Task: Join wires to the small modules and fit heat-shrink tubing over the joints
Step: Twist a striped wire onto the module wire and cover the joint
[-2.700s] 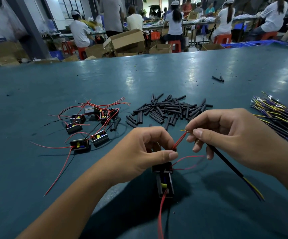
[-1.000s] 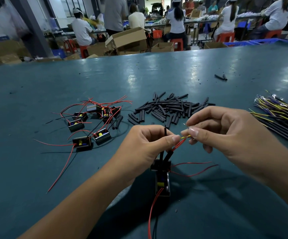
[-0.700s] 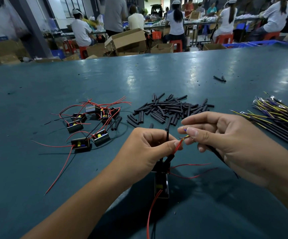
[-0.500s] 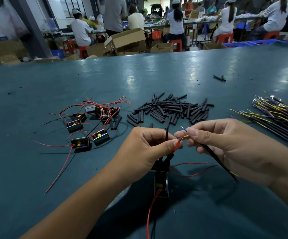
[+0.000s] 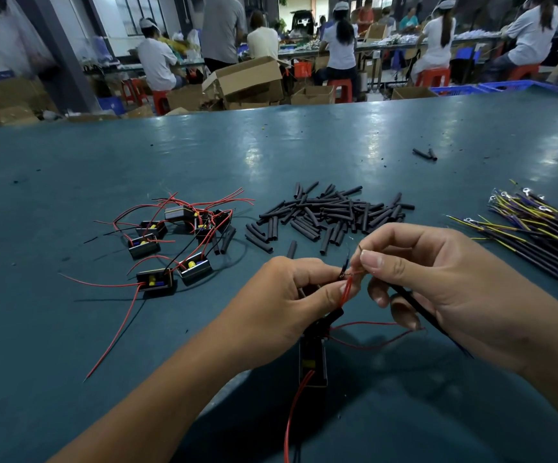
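Right now your left hand [image 5: 281, 302] pinches the red wire [image 5: 347, 292] above the small module [image 5: 312, 362] on the table [image 5: 70, 379], while your right hand [image 5: 438, 282] pinches what looks like the bared wire ends, black lead [image 5: 418, 309] under its fingers.

— What lies under and beyond the hands?
— A broad teal table [image 5: 304, 145], its surface catching pale glare patches straight ahead of them.
— And past its far edge?
— Open cardboard boxes [image 5: 247, 80] on the floor, red plastic stools [image 5: 341, 88], and a blue crate [image 5: 494, 86] off to the far right.
— Anyone there?
— Seated people in white shirts [image 5: 341, 45] at a long workbench [image 5: 404, 45] running across the back.
— The room itself?
— A dark pillar [image 5: 63, 51] at far left, bright windows [image 5: 130, 15] behind it, daylight also coming through an opening [image 5: 301, 8] straight ahead; the rest is dim
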The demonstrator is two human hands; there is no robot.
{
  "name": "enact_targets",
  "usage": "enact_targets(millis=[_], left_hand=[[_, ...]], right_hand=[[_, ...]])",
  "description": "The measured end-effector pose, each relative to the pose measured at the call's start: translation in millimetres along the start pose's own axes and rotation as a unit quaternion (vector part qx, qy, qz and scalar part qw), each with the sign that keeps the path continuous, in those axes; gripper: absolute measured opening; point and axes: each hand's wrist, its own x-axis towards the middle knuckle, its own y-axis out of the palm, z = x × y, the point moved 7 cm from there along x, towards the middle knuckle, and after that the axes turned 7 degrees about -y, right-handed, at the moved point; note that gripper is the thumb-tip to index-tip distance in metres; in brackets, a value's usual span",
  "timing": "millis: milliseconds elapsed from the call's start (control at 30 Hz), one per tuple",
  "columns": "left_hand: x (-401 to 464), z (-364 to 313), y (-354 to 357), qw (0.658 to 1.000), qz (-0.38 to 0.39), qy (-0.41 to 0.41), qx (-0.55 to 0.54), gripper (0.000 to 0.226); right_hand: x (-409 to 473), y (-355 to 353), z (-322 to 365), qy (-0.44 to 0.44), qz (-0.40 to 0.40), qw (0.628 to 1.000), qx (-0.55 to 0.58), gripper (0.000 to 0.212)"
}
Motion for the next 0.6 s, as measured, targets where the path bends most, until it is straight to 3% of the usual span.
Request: enact_targets(millis=[300,600], left_hand=[[0.4,3.1,-3.1,0.997,-0.030,0.015,0.071,0.017],[-5.0,-6.4,-9.2,0.992,-0.101,0.058,0.050,0.011]], right_hand=[[0.8,-5.9,-1.5,0.004,-0.021,0.999,-0.025,0.018],[-0.7,-4.8,6.1,-0.033,-0.052,0.996,-0.068,0.012]])
